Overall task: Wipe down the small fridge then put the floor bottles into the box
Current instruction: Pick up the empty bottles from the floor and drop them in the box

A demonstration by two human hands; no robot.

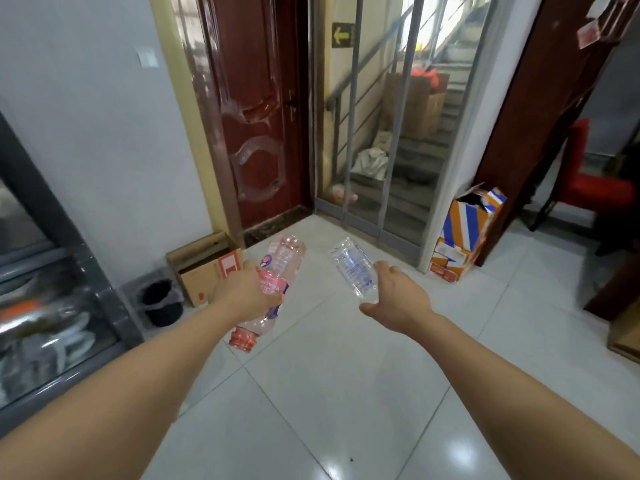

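My left hand [244,289] grips an empty pink-tinted plastic bottle [282,261] around its labelled middle, red cap pointing down toward me. My right hand [398,297] holds a clear empty bottle [353,268] with blue print by its lower end, base pointing up and away. Both bottles are held above the white tiled floor. An open brown cardboard box [201,268] stands on the floor against the left wall, just beyond and left of my left hand. The dark glass-fronted fridge [52,289] fills the left edge of the view.
A small black bin [161,301] with a liner stands between the fridge and the box. A dark red door [256,116] and a glass partition [388,133] close the far side. Orange, blue and white cartons [464,233] are stacked at the right, with a red chair [595,188] beyond.
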